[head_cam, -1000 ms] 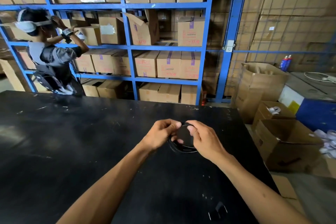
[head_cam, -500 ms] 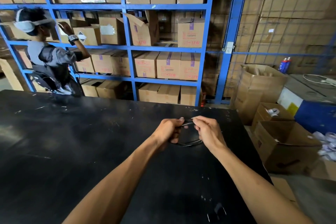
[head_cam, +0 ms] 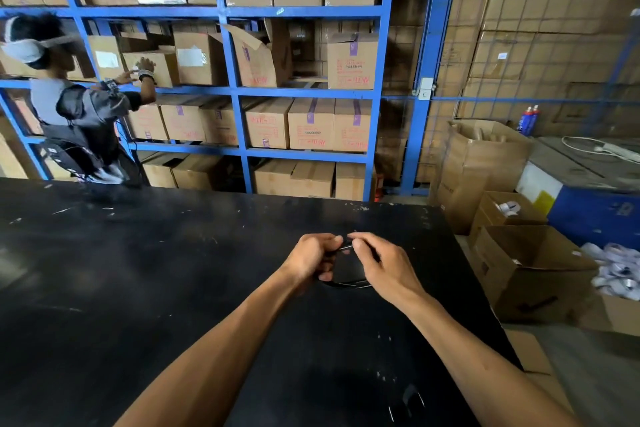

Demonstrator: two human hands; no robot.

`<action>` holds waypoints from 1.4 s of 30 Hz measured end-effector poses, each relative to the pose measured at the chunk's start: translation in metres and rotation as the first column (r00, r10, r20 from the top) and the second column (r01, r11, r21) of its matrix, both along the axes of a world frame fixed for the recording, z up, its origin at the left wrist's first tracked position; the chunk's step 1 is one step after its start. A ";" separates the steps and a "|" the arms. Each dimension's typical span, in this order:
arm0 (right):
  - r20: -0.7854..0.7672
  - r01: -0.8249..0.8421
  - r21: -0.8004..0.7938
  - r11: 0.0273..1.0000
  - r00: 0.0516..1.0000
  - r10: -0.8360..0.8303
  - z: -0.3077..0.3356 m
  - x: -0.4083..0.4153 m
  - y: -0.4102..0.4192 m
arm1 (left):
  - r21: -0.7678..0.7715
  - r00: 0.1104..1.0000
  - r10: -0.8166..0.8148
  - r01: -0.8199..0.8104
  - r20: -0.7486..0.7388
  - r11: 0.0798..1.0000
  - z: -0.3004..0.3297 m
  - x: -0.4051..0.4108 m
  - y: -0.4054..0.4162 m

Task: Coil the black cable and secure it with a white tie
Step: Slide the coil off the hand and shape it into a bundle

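A small coil of black cable (head_cam: pixel 347 282) is held just above the black table (head_cam: pixel 138 270), between both hands. My left hand (head_cam: pixel 313 256) grips the coil's left side with curled fingers. My right hand (head_cam: pixel 384 263) covers its right side, thumb and forefinger pinching at the top of the coil where a thin pale strand (head_cam: pixel 346 246) shows between the fingertips. I cannot tell whether that strand is the white tie. Most of the coil is hidden by the hands.
Open cardboard boxes (head_cam: pixel 530 274) stand on the floor right of the table; one farther right holds white items (head_cam: pixel 616 270). Blue shelving (head_cam: pixel 239 90) with cartons runs behind the table. A person (head_cam: pixel 76 114) at far left reaches into a shelf. A small black item (head_cam: pixel 407 400) lies near the table's front edge.
Both hands have closed in tighter on the coil, with the fingertips now meeting at its top. The person at the shelves has reached further right to a box.
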State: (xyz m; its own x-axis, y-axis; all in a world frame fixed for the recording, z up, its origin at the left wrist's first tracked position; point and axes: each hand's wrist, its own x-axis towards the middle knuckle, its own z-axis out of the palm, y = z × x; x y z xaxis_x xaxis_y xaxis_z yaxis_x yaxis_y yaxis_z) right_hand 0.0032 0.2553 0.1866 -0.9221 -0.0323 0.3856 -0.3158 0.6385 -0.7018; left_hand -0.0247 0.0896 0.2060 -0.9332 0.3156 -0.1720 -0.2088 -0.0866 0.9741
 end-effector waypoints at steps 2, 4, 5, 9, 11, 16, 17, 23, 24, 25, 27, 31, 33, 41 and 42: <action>-0.027 0.006 0.060 0.998 1.000 -0.005 -0.002 -0.004 0.000 | -0.007 1.000 -0.017 0.018 0.025 1.000 -0.002 -0.002 -0.001; -0.034 0.054 0.109 0.993 0.998 -0.051 -0.004 -0.009 0.000 | -0.008 0.999 -0.008 0.009 0.036 1.000 -0.002 -0.004 0.000; -0.029 0.083 0.127 0.988 0.996 -0.080 -0.004 -0.011 0.000 | -0.010 0.999 0.022 -0.022 0.038 1.000 -0.002 -0.006 0.001; 0.006 0.162 0.141 0.977 0.986 -0.164 -0.008 -0.017 0.007 | -0.124 0.992 0.100 -0.109 -0.072 0.986 -0.002 -0.007 -0.001; 0.033 0.168 0.137 0.976 0.984 -0.174 -0.010 -0.018 0.008 | -0.314 0.959 -0.011 -0.082 -0.283 0.946 -0.007 -0.003 -0.001; 0.194 0.133 0.024 0.991 0.972 -0.136 -0.012 -0.014 0.009 | -0.407 0.916 0.105 -0.272 -0.386 0.872 -0.031 -0.013 0.008; 0.267 0.126 -0.057 0.990 0.958 -0.107 -0.014 -0.014 0.010 | -0.390 0.922 0.151 -0.294 -0.357 0.873 -0.035 -0.016 0.009; 0.237 0.304 -0.395 0.867 0.945 -0.223 -0.022 -0.012 0.012 | -0.268 0.955 0.230 -0.275 -0.188 0.923 -0.042 -0.011 0.020; 0.237 0.323 -0.397 0.859 0.940 -0.245 -0.024 -0.012 0.013 | -0.285 0.968 0.193 -0.233 -0.162 0.930 -0.043 -0.011 0.020; 0.241 0.328 -0.380 0.865 0.938 -0.250 -0.026 -0.013 0.016 | -0.324 0.982 0.129 -0.167 -0.136 0.931 -0.044 -0.011 0.018; 0.237 0.283 -0.316 0.906 0.948 -0.213 -0.030 -0.014 0.022 | -0.467 0.992 -0.047 -0.014 -0.120 0.884 -0.044 -0.014 0.010; 0.256 0.202 -0.264 0.943 0.958 -0.133 -0.036 -0.019 0.031 | -0.459 0.954 -0.241 0.135 -0.180 0.878 -0.045 -0.015 0.011; 0.278 0.190 -0.279 0.941 0.954 -0.110 -0.039 -0.022 0.030 | -0.268 0.983 -0.135 0.098 -0.125 0.958 -0.054 -0.016 0.017; 0.366 0.194 -0.372 0.908 0.929 -0.048 -0.066 -0.027 0.035 | -0.141 0.931 -0.249 0.293 0.267 0.946 -0.073 -0.033 0.012; 0.374 0.177 -0.354 0.918 0.927 -0.034 -0.069 -0.028 0.035 | -0.147 0.915 -0.278 0.330 0.292 0.933 -0.075 -0.035 0.011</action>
